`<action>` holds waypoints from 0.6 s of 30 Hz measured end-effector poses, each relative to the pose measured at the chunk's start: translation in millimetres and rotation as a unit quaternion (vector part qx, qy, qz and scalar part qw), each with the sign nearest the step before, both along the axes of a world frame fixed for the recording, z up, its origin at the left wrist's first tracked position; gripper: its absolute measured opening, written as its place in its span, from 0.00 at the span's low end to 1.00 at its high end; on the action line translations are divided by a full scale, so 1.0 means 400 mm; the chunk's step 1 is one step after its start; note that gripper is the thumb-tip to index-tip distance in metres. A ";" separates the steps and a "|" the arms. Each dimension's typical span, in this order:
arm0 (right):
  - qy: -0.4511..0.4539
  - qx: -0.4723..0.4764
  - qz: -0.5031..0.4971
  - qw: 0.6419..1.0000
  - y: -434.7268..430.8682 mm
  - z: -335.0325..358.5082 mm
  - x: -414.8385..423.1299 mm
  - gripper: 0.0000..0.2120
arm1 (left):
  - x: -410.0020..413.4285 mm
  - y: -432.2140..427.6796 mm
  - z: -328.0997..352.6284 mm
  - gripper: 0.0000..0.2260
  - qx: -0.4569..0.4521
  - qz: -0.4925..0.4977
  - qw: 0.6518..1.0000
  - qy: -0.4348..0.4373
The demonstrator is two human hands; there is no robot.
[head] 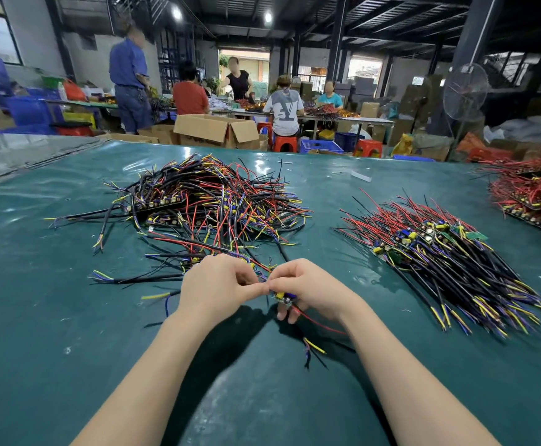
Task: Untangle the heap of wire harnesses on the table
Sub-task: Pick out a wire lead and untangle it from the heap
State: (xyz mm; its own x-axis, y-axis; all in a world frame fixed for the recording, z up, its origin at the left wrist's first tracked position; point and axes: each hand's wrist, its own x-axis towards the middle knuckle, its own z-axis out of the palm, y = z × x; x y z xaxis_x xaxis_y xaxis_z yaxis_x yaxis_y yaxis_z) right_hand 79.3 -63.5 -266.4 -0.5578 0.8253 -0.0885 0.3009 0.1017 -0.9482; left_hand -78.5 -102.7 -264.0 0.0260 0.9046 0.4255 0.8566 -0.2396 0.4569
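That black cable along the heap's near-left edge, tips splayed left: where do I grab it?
Probably pinch the black cable on its sheath just behind the splayed tips, coming from the near left: that stretch lies flat and alone on the table, while its right end runs in among the heap.

Teal table (70,317); heap (205,204) of black, red, yellow, seemingly purple wires.

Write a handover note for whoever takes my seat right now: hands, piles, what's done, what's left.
Left hand pinches the wires of one harness; right hand grips its board end.
Tangled heap lies ahead, left; aligned pile lies to the right.
Done: that aligned pile. Left: free this harness, then work through the heap.
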 end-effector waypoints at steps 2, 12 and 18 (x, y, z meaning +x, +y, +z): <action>0.035 -0.015 -0.018 0.999 0.003 0.002 -0.005 0.10 | -0.005 0.002 -0.001 0.04 0.168 -0.010 0.986 0.018; 0.164 -0.070 -0.094 0.979 0.002 -0.014 -0.044 0.12 | 0.036 0.027 -0.056 0.13 0.004 -0.005 0.966 -0.257; 0.075 -0.008 -0.099 0.992 -0.001 -0.018 -0.051 0.12 | 0.034 0.040 -0.069 0.10 -0.018 0.020 0.927 -0.373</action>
State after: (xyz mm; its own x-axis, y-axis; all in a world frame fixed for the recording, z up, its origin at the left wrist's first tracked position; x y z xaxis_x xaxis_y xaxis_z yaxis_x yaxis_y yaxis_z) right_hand 58.7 -63.8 -273.6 -0.3920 0.9195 -0.0305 0.1687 0.0392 -0.9849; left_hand -64.9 -86.8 -291.6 -0.2985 0.9122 0.2809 0.3063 -0.1872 0.9333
